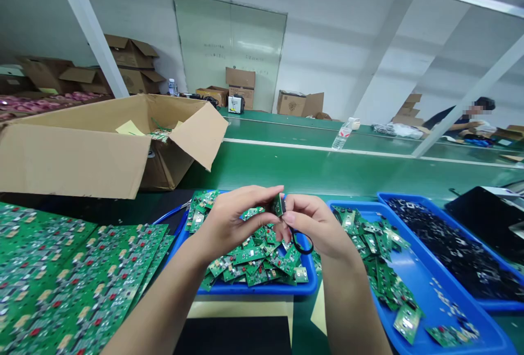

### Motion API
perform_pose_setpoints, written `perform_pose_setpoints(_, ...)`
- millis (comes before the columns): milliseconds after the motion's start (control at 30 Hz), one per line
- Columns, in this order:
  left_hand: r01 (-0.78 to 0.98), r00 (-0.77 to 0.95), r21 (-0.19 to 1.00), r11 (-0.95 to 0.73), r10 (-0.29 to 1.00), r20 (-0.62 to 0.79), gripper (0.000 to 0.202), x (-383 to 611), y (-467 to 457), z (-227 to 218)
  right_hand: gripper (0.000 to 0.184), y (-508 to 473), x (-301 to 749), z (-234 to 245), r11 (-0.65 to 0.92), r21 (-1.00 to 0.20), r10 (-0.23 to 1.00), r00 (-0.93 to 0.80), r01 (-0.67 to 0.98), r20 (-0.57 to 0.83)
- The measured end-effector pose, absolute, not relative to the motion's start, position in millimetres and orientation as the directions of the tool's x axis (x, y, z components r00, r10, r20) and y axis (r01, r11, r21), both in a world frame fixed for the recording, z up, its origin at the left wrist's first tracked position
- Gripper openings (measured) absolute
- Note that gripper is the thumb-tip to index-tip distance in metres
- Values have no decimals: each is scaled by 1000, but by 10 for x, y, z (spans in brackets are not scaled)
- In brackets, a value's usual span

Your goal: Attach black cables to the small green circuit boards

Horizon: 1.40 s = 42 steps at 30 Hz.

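Observation:
My left hand (231, 218) and my right hand (317, 227) meet over a blue tray (262, 288) heaped with small green circuit boards (254, 259). Together the fingertips pinch one small green board (279, 205), held on edge between the hands. A thin black loop (303, 243), perhaps a wire, hangs under my right hand's fingers. Both hands are closed on the small board.
Large green panel boards (61, 278) lie at the left. A second blue tray (426, 289) with more small boards and a third (450, 246) with black parts sit right. An open cardboard box (94, 148) stands behind; a green belt (327, 167), a water bottle (341, 136) and a seated person (466, 118) lie beyond.

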<state>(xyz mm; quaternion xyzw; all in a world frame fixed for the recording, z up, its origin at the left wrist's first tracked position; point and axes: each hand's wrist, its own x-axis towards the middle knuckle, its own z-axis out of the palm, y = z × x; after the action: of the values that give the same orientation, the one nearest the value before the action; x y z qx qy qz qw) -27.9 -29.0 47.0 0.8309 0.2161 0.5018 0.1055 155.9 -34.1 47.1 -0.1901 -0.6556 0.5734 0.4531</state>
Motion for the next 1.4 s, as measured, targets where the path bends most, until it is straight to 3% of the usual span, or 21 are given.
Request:
perform_pose_setpoints(167,192,418,492,-849,524,742,36,-260,-331,506,21,-380,1580,490,399,-912,823,-403,-89,400)
perform_pose_setpoints(300,150,344,618,-771,627,699,34,-231,-369,526,20,-438,1578,512,478,-876,793,-398,-62,461)
perform_pose_setpoints(533,183,248,612,-770,638,729,30,-214,-337,497,20,-550,1544,563,499,-866,816,-350,26,460)
perform_pose_setpoints(833,101,371,656,-748,640,673,33,-231,-363,540,20,-474,1529,531,501,-862,831,-320,74,455)
perform_pose_setpoints(1000,110,392,756,-645,727,563,33,-213,-376,550,15,-478,1566,559,583,-767,813,-183,269,553)
perform_pose_setpoints(1200,16,371,838,-545,782,502,38,-192,-378,544,7,-479,1569,544,593,-720,792,-97,360,603)
perform_pose_setpoints(1300,-62,375,872,-485,799,471,45,-217,-377,554,36,-418,1655,514,523,-751,816,17,403,577)
perform_pose_setpoints(1400,-140,371,897,-420,817,441,48,-254,-378,565,29,-345,1852,507,488,-772,802,139,407,581)
